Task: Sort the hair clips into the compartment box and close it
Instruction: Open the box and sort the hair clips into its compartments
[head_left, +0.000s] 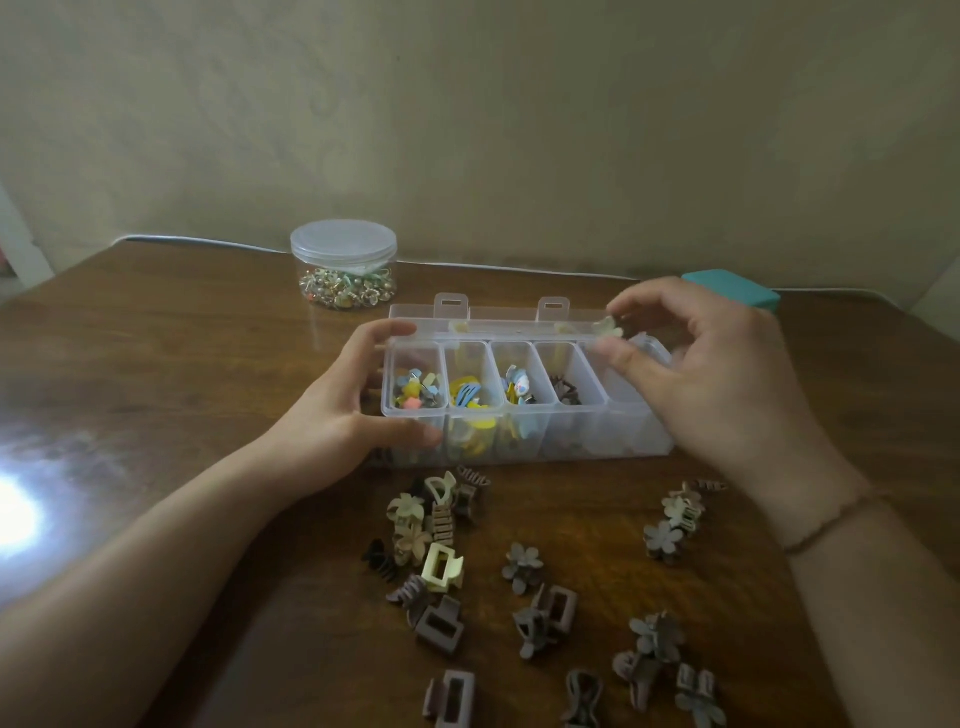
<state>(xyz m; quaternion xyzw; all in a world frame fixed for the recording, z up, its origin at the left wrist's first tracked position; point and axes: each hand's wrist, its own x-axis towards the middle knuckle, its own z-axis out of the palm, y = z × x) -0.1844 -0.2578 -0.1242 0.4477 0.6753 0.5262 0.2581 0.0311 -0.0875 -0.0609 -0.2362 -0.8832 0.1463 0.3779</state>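
While the left hand (358, 400) grips the clear plastic five-compartment box (524, 384) by its left end on the brown wooden table (156, 364), the right hand (711, 374) pinches a cream flower-shaped hair clip (607, 328) above its open rightmost compartment.

You see a dim, soft, slightly blurred scene; white glare burns on the wooden table (156, 395) at left, edges bowing.

Both arms are bare, with no sleeves showing. The right hand (711, 374) has a thin brown string bracelet (831, 525) around its wrist. The left hand (343, 410) wears nothing.
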